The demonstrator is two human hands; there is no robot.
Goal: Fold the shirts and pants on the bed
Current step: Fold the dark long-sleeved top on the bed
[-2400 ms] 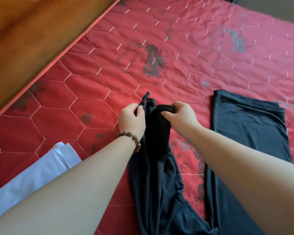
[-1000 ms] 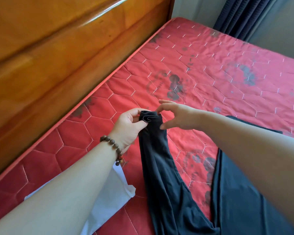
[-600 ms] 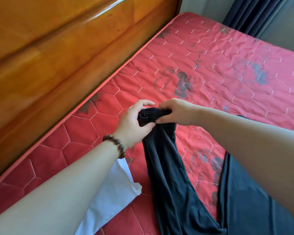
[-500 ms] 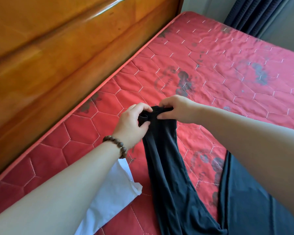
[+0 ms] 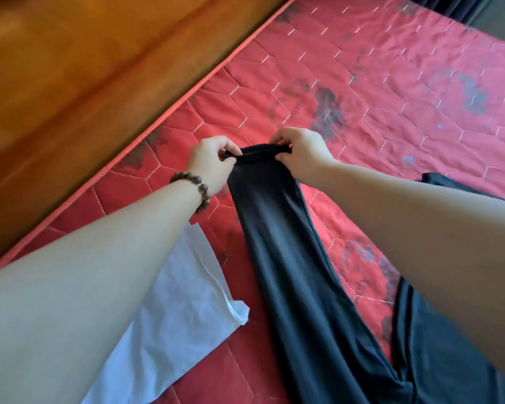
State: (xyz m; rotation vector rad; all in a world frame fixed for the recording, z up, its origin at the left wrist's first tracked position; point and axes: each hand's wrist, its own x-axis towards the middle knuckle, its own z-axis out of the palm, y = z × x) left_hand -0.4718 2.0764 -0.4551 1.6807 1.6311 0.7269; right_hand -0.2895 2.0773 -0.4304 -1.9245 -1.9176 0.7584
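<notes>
Black pants (image 5: 286, 252) lie on the red quilted mattress (image 5: 391, 91). One leg runs from the lower right up to the middle, where both hands hold its hem stretched flat. My left hand (image 5: 210, 161), with a bead bracelet on the wrist, pinches the hem's left corner. My right hand (image 5: 301, 150) pinches the right corner. The other leg (image 5: 438, 345) lies flat at the lower right, mostly under my right forearm. A white shirt (image 5: 172, 310) lies on the mattress at the lower left, partly hidden by my left forearm.
A wooden bed frame (image 5: 79, 71) runs along the mattress's left edge. Dark curtains (image 5: 455, 7) hang at the top right. Bare mattress with faded dark print stretches beyond the hands.
The pant leg's end was bunched between my hands. Now my hands have drawn apart and the hem is spread flat between them. The view has tilted down.
</notes>
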